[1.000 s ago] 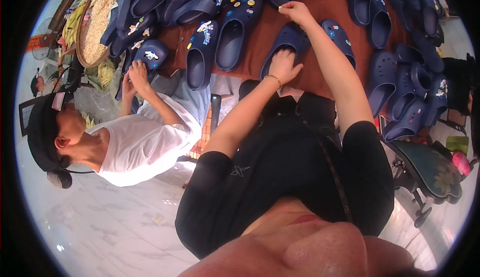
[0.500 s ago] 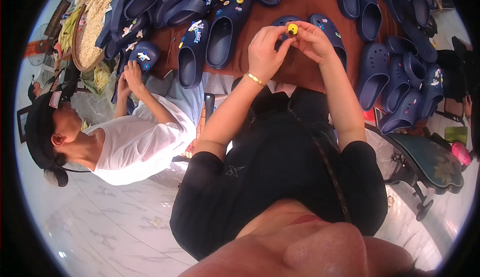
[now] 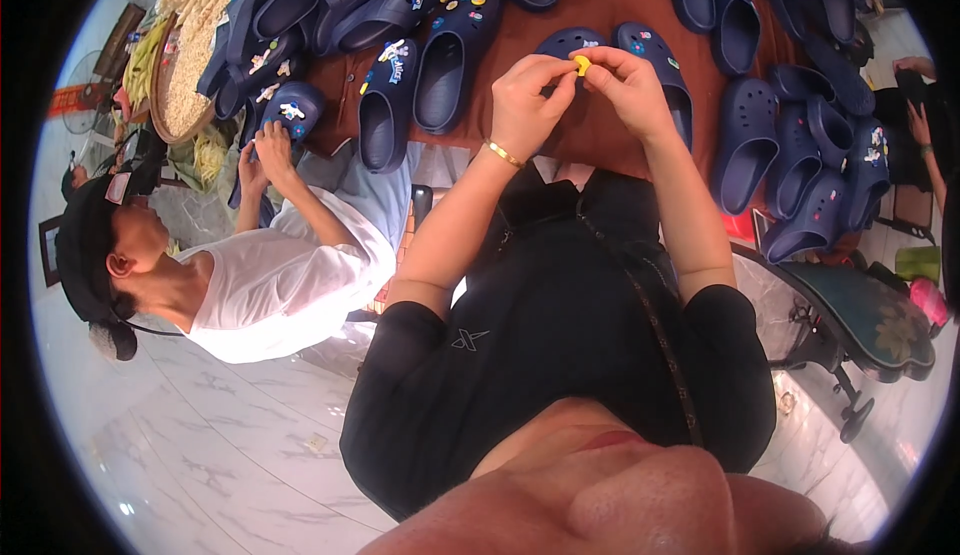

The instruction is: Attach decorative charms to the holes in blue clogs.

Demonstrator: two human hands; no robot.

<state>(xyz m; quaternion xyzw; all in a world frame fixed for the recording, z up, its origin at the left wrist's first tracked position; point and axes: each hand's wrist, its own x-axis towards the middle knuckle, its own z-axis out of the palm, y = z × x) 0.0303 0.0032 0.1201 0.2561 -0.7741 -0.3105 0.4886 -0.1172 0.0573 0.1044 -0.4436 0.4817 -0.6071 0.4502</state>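
A small yellow shoe charm (image 3: 582,67) is pinched between the fingertips of both my hands, above the table's near edge. My left hand (image 3: 530,95), with a gold bracelet at its wrist, grips it from the left. From the other side, the thumb and forefinger of my right hand (image 3: 632,93) close on it. Just beyond my fingers lies a navy clog (image 3: 572,39), partly hidden by them. Another navy clog (image 3: 655,60), with a few charms on its upper, lies beside my right hand.
Navy clogs cover much of the brown tabletop (image 3: 545,140), including a decorated pair (image 3: 440,80) at left and a pile (image 3: 800,155) at right. A co-worker in white (image 3: 290,285) handles a clog (image 3: 292,107) on the left. A dark chair (image 3: 850,320) stands at right.
The yellow charm has been turned between my fingertips, so its dark underside no longer shows. My hands have shifted slightly. At the far right, another person's arm has come into view.
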